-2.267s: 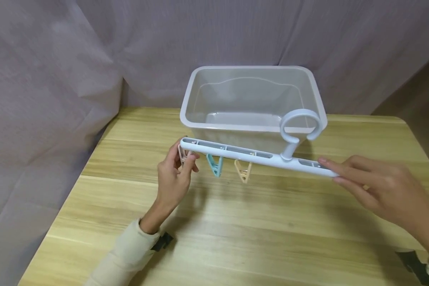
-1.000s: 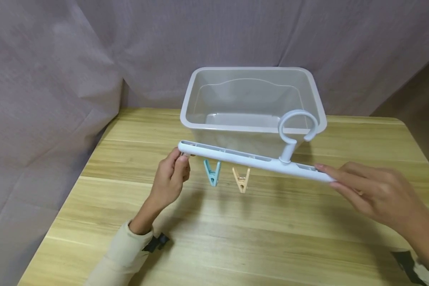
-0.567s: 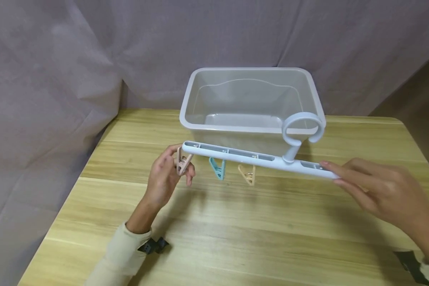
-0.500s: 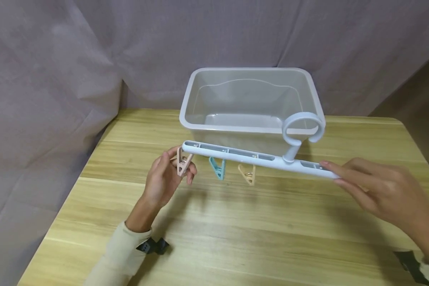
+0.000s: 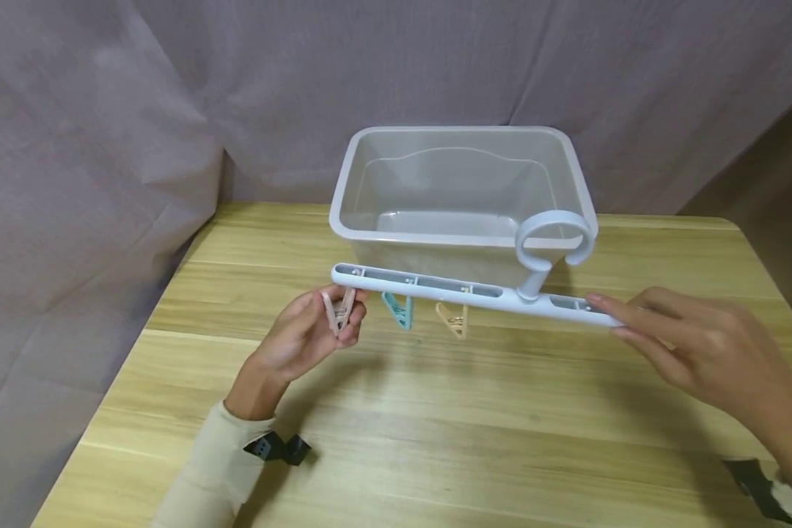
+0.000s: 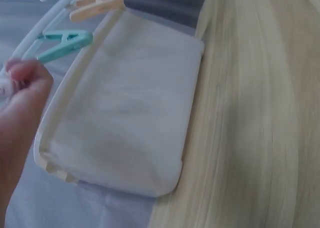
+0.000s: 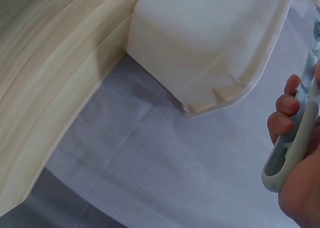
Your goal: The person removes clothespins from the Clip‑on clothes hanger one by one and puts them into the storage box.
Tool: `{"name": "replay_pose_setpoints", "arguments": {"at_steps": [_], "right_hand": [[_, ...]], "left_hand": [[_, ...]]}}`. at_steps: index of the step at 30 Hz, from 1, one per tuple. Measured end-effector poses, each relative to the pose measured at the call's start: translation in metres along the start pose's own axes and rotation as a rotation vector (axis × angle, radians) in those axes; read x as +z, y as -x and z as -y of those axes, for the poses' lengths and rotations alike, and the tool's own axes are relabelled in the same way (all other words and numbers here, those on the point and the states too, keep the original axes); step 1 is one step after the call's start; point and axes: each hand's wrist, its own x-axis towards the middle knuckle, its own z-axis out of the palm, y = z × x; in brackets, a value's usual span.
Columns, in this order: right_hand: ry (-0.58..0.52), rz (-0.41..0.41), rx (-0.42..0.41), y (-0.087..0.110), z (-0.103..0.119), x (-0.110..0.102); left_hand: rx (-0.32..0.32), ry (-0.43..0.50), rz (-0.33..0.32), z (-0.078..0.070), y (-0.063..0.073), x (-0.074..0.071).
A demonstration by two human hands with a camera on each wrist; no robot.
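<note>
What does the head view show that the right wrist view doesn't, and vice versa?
Only the head view shows the left hand, the hook on the hanger and the inside of the tub. Only the right wrist view shows the rounded hanger end at the right hand and the ribbed underside of the tub's rim. Both share the tub's outer wall, wooden table, grey cloth and the right hand gripping the hanger.
</note>
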Motion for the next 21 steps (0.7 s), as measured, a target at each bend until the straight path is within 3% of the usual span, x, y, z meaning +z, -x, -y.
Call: {"name": "replay_pose_setpoints", "arguments": {"at_steps": [4,7,15,21], "right_hand": [[-0.025,-0.002,-0.005,-0.0005,0.0006,-0.0002],[-0.053,-0.002,-0.005,-0.0007,0.0010,-0.0007],[-0.146,-0.039,-0.029,-0.0015,0.0018,0.0014],[-0.152,-0.019,-0.040,-0.0025,0.0016,0.0057]], "left_hand": [[0.012,-0.040,0.102,-0.0016,0.0021,-0.0027],[0.043,-0.072,0.123,-0.0025,0.0022,-0.0024],[0.135,-0.337,-0.027,-0.0041,-0.0011,0.0027],[0.287,-0.590,-0.153,0.0030,0.0006,-0.0020]]}}
